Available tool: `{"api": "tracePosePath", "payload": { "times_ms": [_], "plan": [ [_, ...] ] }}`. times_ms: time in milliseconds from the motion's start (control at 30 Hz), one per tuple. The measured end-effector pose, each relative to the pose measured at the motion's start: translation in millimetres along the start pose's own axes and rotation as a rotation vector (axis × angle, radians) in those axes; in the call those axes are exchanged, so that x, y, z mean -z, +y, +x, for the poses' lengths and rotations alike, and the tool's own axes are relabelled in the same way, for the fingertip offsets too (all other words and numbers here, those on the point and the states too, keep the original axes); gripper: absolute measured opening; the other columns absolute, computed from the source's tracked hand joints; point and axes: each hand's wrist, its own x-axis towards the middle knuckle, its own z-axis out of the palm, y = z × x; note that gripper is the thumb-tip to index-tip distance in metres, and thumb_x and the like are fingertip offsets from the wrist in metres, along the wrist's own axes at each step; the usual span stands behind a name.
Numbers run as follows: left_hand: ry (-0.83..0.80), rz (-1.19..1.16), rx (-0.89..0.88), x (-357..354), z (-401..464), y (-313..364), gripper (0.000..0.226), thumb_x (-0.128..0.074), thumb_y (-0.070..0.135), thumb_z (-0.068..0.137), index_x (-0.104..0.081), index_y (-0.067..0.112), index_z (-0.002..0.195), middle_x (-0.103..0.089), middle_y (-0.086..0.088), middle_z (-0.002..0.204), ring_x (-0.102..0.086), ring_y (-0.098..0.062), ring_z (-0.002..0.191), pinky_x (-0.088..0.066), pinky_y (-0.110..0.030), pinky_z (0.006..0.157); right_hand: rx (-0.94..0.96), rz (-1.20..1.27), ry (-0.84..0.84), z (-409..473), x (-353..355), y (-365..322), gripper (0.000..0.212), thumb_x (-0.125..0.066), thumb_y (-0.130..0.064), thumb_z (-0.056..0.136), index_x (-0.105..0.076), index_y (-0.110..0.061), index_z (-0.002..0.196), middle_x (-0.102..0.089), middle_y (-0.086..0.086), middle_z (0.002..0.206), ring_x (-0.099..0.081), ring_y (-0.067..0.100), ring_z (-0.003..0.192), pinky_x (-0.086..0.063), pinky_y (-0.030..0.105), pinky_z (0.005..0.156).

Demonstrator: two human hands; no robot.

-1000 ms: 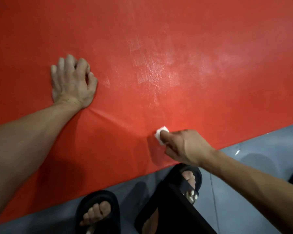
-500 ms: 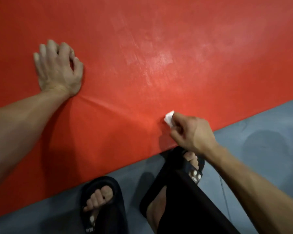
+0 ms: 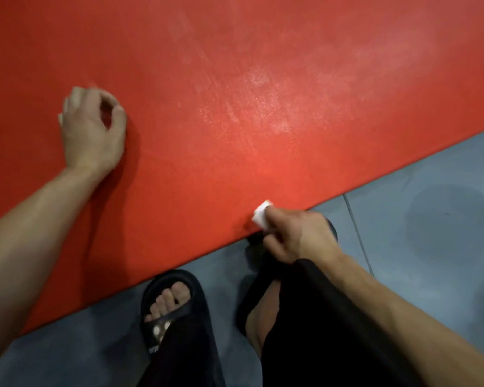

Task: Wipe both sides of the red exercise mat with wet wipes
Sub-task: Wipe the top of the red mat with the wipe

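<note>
Red exercise mat [image 3: 235, 121] lies flat on the grey floor [image 3: 430, 219], spreading under and beyond both hands, its near edge running on a slant just ahead of the person's black slides [image 3: 176, 311] (no container shows anywhere). Out to the left, the left hand [image 3: 91, 132] rests on the mat with its fingers loosely curled and nothing in them, while well apart from it the right hand [image 3: 296, 236] pinches a small folded white wet wipe [image 3: 261, 215] against the mat's near edge. Pale damp streaks sit on the mat beyond the right hand.
</note>
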Motion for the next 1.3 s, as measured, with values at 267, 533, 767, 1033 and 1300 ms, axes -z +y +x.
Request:
{"api": "tracePosePath", "payload": {
  "times_ms": [267,533,767,1033,1300],
  "plan": [
    [-0.167,-0.139,0.022,13.8,-166.8,9.9,0.009,-0.064,0.010,0.097,-0.063,0.018,0.094,-0.057,-0.001,0.096,-0.055,-0.026,0.094,-0.042,-0.036,0.085,-0.216,-0.027,0.099,-0.2,-29.4,12.8,0.012,-0.055,-0.029,0.079,-0.050,-0.019,0.084,-0.059,0.003,0.077,-0.053,0.032,0.080,-0.046,0.038,0.059],
    [-0.267,-0.191,-0.008,23.6,-217.8,8.1,0.008,-0.057,0.023,0.093,-0.063,0.021,0.089,-0.056,0.011,0.089,-0.050,-0.013,0.086,-0.037,-0.028,0.082,-0.179,-0.032,0.160,-3.3,-21.5,-5.8,0.023,-0.075,-0.024,0.070,-0.057,-0.014,0.078,-0.053,0.007,0.060,-0.056,0.034,0.061,-0.030,0.032,0.052],
    [-0.285,-0.229,0.041,30.4,-234.9,10.4,0.006,-0.057,0.024,0.092,-0.060,0.026,0.088,-0.053,0.019,0.085,-0.050,-0.004,0.084,-0.040,-0.029,0.077,-0.283,-0.028,-0.011,10.2,-21.4,-14.6,0.029,-0.048,-0.046,0.100,-0.057,-0.020,0.108,-0.059,0.014,0.084,-0.065,0.041,0.084,-0.047,0.043,0.068],
    [-0.355,-0.262,0.027,34.3,-232.8,26.0,0.006,-0.056,0.029,0.092,-0.058,0.030,0.087,-0.054,0.019,0.084,-0.055,-0.009,0.085,-0.043,-0.028,0.075,0.107,0.008,-0.325,33.4,-34.3,-84.6,0.023,-0.056,-0.033,0.092,-0.054,-0.022,0.112,-0.071,0.012,0.103,-0.067,0.039,0.095,-0.038,0.037,0.064],
    [-0.376,-0.250,0.055,33.2,-227.3,30.9,0.022,-0.067,0.011,0.094,-0.060,0.030,0.087,-0.055,0.017,0.083,-0.057,-0.012,0.084,-0.048,-0.033,0.075,-0.311,0.060,-0.108,27.8,-21.7,-49.1,0.018,-0.048,-0.039,0.100,-0.049,-0.021,0.106,-0.070,0.010,0.092,-0.067,0.039,0.092,-0.033,0.035,0.066]
  ]
}}
